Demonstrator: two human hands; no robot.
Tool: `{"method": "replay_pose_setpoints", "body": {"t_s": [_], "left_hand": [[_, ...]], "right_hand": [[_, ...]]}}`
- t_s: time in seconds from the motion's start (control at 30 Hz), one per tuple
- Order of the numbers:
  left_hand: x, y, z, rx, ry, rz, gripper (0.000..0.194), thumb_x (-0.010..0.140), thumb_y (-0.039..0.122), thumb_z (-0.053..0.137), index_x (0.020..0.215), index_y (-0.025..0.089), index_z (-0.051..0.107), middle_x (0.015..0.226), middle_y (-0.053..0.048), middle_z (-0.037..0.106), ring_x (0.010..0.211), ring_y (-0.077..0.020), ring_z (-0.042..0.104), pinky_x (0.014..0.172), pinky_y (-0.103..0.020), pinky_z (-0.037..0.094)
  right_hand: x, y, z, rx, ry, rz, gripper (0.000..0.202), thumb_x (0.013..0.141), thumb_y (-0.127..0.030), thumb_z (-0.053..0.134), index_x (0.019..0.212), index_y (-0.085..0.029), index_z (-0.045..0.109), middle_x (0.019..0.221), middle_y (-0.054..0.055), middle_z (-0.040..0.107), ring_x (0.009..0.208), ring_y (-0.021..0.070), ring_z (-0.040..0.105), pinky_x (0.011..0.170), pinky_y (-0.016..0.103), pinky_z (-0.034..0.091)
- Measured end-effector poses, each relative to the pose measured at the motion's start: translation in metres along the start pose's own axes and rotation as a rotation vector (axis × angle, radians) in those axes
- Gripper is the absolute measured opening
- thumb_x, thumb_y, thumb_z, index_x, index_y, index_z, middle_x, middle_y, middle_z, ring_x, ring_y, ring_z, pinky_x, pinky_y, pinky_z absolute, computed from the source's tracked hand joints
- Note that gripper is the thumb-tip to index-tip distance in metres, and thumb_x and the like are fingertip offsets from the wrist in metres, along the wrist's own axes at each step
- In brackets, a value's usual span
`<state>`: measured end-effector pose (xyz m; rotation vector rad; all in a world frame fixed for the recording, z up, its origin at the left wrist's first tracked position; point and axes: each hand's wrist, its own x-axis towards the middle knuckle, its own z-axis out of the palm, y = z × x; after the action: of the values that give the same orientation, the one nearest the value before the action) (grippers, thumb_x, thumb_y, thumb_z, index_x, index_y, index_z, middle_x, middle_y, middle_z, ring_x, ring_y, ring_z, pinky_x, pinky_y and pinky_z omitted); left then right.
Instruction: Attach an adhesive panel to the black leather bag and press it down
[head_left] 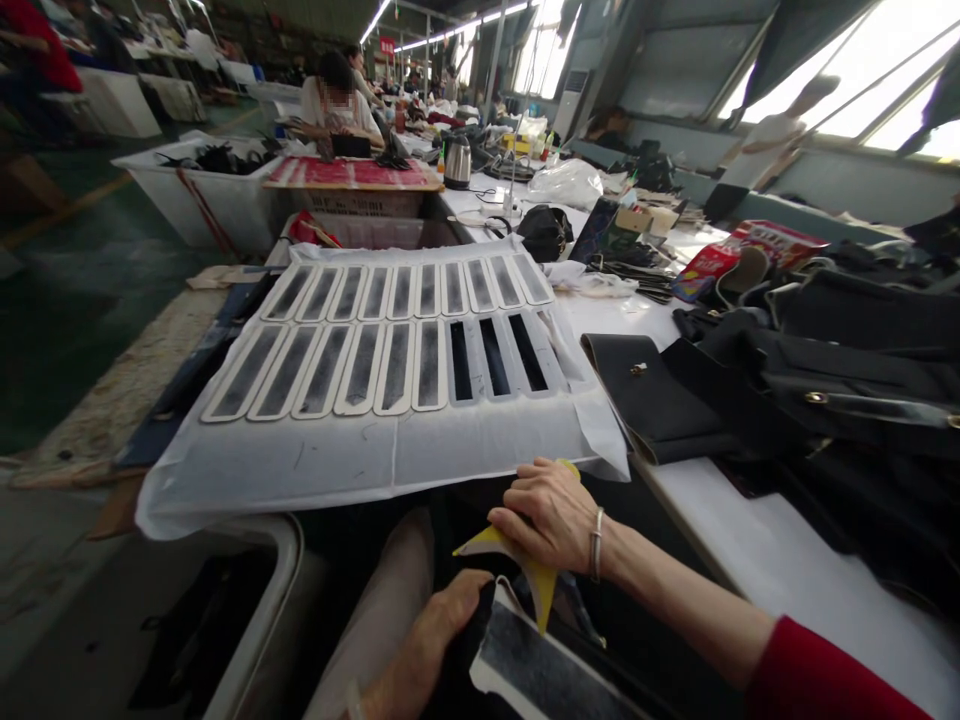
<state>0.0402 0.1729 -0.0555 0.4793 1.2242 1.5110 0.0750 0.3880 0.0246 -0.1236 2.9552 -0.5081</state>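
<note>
My right hand (551, 515), with a bracelet at the wrist, is closed on a curled yellow sheet (544, 585) with a paler underside. It looks like a thin backing paper, and its pointed ends stick out below and beside the fingers. My left hand (442, 625) pinches the edge of a black piece (461, 665) near my lap. On or against that piece is a pale-bordered strip with a dark smudged middle (555, 655). The yellow sheet's lower tip overlaps the strip in view; whether they touch I cannot tell. My left fingertips are partly hidden.
Ahead lies a board under whitish sheeting (337, 455), bearing two rows of pale-framed dark strips (401, 365). Black bag pieces (667, 400) crowd the white table (739, 520) at right. A white bin (289, 560) stands lower left. Co-workers sit and stand farther back.
</note>
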Motion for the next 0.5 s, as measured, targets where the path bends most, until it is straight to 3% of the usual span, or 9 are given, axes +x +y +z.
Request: {"method": "replay_pose_setpoints", "body": {"t_s": [0.1, 0.2, 0.33, 0.43, 0.5], "left_hand": [[0.0, -0.008, -0.004, 0.004, 0.05, 0.003, 0.036, 0.094, 0.046, 0.05, 0.12, 0.025, 0.064, 0.119, -0.003, 0.066, 0.11, -0.0232, 0.058, 0.096, -0.03, 0.042], [-0.001, -0.014, -0.005, 0.093, 0.095, -0.007, 0.039, 0.094, 0.049, 0.049, 0.115, 0.024, 0.068, 0.113, -0.004, 0.069, 0.108, -0.0234, 0.059, 0.095, -0.03, 0.043], [0.004, -0.021, -0.002, 0.089, 0.147, -0.1, 0.056, 0.092, 0.063, 0.04, 0.104, 0.019, 0.071, 0.101, -0.006, 0.072, 0.098, -0.0265, 0.062, 0.089, -0.035, 0.045], [0.013, -0.023, -0.003, -0.034, 0.121, -0.175, 0.052, 0.086, 0.064, 0.052, 0.096, 0.017, 0.072, 0.097, -0.007, 0.072, 0.097, -0.0275, 0.062, 0.087, -0.036, 0.045], [0.017, -0.019, -0.004, -0.153, 0.1, -0.236, 0.044, 0.084, 0.056, 0.061, 0.106, 0.019, 0.07, 0.102, -0.006, 0.071, 0.101, -0.0261, 0.061, 0.087, -0.034, 0.045]], "right_hand": [[0.008, 0.001, -0.002, -0.113, 0.018, -0.143, 0.05, 0.1, -0.043, 0.037, 0.061, -0.018, 0.054, 0.061, 0.003, 0.062, 0.061, 0.0145, 0.047, 0.065, 0.037, 0.022], [0.011, 0.003, 0.0, -0.122, 0.043, -0.185, 0.051, 0.1, -0.044, 0.038, 0.06, -0.018, 0.055, 0.06, 0.002, 0.062, 0.059, 0.0141, 0.048, 0.064, 0.036, 0.022], [0.012, 0.005, 0.003, -0.112, 0.073, -0.217, 0.049, 0.1, -0.042, 0.037, 0.061, -0.018, 0.054, 0.062, 0.002, 0.063, 0.057, 0.0135, 0.048, 0.063, 0.035, 0.024], [0.01, 0.006, 0.002, -0.112, 0.082, -0.225, 0.047, 0.099, -0.04, 0.038, 0.061, -0.018, 0.054, 0.062, 0.002, 0.063, 0.056, 0.0133, 0.048, 0.062, 0.034, 0.023], [0.01, 0.006, 0.0, -0.123, 0.089, -0.227, 0.046, 0.098, -0.039, 0.038, 0.06, -0.018, 0.053, 0.061, 0.002, 0.062, 0.055, 0.0131, 0.047, 0.062, 0.035, 0.022]]}}
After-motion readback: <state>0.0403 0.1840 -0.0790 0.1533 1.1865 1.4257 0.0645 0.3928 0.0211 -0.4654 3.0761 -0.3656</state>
